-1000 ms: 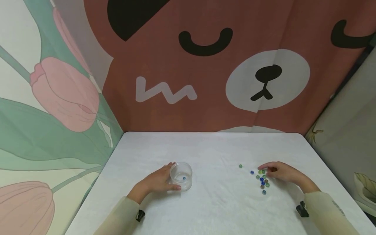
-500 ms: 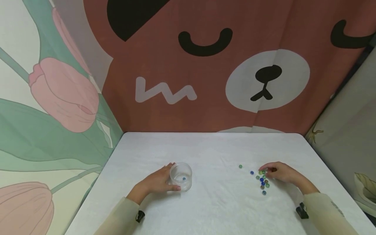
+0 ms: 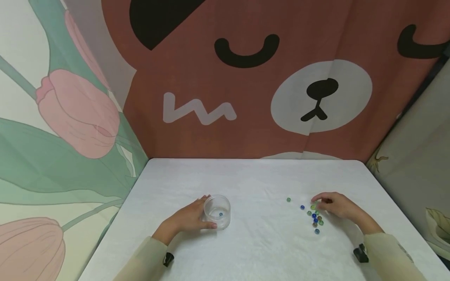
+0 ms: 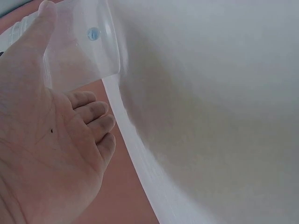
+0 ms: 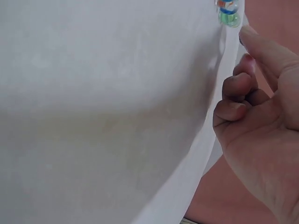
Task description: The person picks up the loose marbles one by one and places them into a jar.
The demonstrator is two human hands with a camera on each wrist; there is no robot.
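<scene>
My left hand holds a clear plastic jar upright on the table, thumb on its near side and fingers behind. One small blue marble lies inside; the left wrist view shows this marble through the wall. At the right, my right hand reaches over a loose cluster of glass marbles, its thumb and index finger pinching at a green marble. The fingertips largely hide that marble. In the right wrist view the other fingers are curled, and several marbles show beyond the thumb.
A white cloth covers the table. Off the cluster, a green marble and a blue marble lie apart to the left, and another blue marble lies nearer. A printed bear curtain hangs behind the table.
My right thumb and index finger have drawn together at the far end of the cluster, and one green marble there has gone out of sight. The left hand and jar stay put.
</scene>
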